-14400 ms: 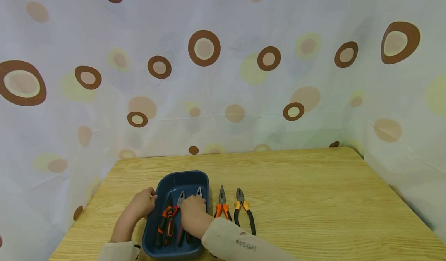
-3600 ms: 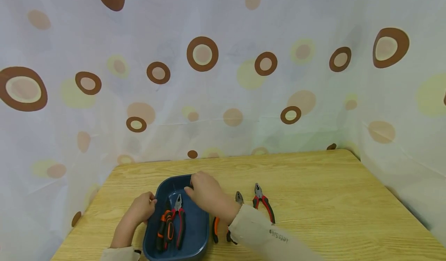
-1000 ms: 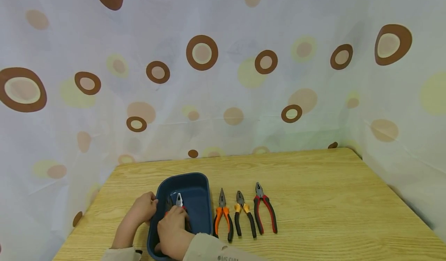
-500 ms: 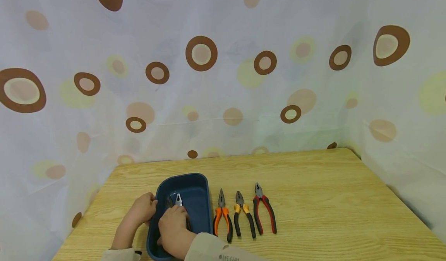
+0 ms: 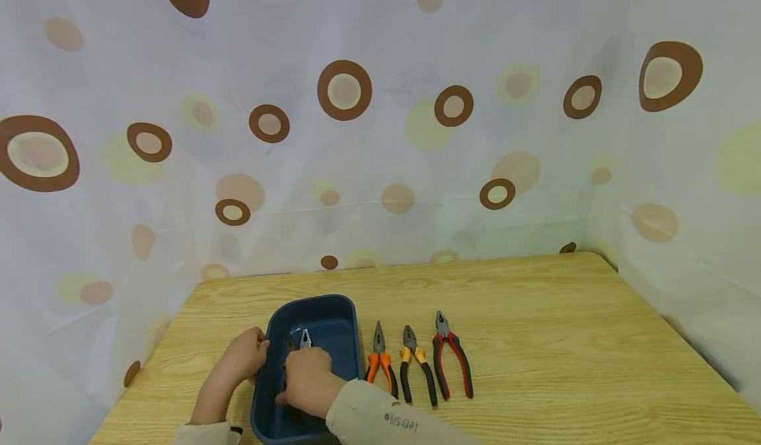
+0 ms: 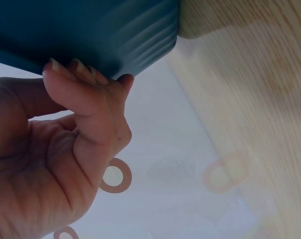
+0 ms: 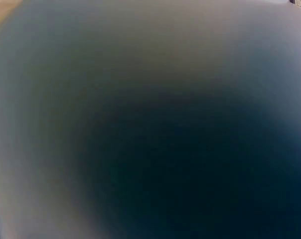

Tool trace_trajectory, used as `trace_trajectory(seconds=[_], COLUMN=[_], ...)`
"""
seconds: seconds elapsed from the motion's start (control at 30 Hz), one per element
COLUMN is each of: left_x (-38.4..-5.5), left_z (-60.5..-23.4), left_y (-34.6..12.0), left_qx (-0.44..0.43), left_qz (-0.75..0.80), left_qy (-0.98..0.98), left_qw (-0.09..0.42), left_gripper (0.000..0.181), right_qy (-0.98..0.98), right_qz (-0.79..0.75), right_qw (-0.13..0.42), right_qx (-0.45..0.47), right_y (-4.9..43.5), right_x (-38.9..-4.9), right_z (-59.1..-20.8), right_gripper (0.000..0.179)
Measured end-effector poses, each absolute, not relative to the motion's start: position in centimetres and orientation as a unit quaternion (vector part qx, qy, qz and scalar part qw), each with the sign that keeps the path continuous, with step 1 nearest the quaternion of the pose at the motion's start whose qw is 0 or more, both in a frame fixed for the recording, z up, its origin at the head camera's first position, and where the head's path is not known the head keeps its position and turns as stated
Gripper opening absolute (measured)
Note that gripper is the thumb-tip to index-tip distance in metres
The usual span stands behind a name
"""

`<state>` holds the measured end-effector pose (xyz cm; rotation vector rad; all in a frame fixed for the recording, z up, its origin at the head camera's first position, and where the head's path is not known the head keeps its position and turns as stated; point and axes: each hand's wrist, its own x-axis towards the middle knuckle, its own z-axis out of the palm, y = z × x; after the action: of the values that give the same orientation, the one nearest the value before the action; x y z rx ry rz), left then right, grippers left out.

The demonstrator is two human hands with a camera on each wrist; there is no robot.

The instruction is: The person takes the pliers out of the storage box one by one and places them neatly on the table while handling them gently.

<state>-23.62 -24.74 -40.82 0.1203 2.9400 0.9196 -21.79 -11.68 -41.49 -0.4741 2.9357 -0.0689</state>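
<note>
A dark blue plastic bin (image 5: pixel 347 339) stands on the table in the head view, with tools in it. My left hand (image 5: pixel 242 354) grips its left rim; the left wrist view has the curled fingers (image 6: pixel 85 94) at the bin's edge. My right hand (image 5: pixel 309 380) is down inside the bin, curled over a pair of pliers (image 5: pixel 306 338) whose grey head points away from me. The hand covers the pliers' handles. Left of that lies another dark tool head (image 5: pixel 290 343), mostly hidden. The right wrist view is dark and blurred, close to a surface.
Right of the bin, three pliers lie in a row: orange-handled long-nose pliers (image 5: pixel 379 359), yellow-and-black pliers (image 5: pixel 411 352) and red-and-black pliers (image 5: pixel 442 339). The wooden table (image 5: pixel 535 339) reaches back to a patterned curtain (image 5: pixel 380 148).
Inside the bin, my right hand has shifted right and slightly away from me over the pliers. Earlier, red-and-black pliers were added to the row on the table. My left hand stays on the rim.
</note>
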Motion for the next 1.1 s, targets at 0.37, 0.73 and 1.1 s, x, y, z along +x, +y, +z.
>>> trace_trajectory(seconds=[0.37,0.73,1.1], left_x=[-23.7,-23.8,-23.8], left_z=[-40.9,-41.0,-41.0], left_y=[-25.0,-25.1,-25.0], left_qx=[0.035,0.033,0.035], left_qz=[0.296,0.289,0.289], left_qy=[0.954,0.956,0.956], left_qw=[0.028,0.033,0.027], left_gripper=[0.015,0.016,0.017], right_qy=[0.974,0.959,0.928], right_qz=[-0.13,-0.216,-0.326], right_qw=[0.084,0.062,0.036], right_qx=[-0.166,-0.172,-0.177], right_y=[-10.1,-8.7,-6.6], right_x=[-21.5,-21.1,-21.0], right_z=[-40.5,-39.5,-38.9], right_gripper=[0.049,0.048,0.055])
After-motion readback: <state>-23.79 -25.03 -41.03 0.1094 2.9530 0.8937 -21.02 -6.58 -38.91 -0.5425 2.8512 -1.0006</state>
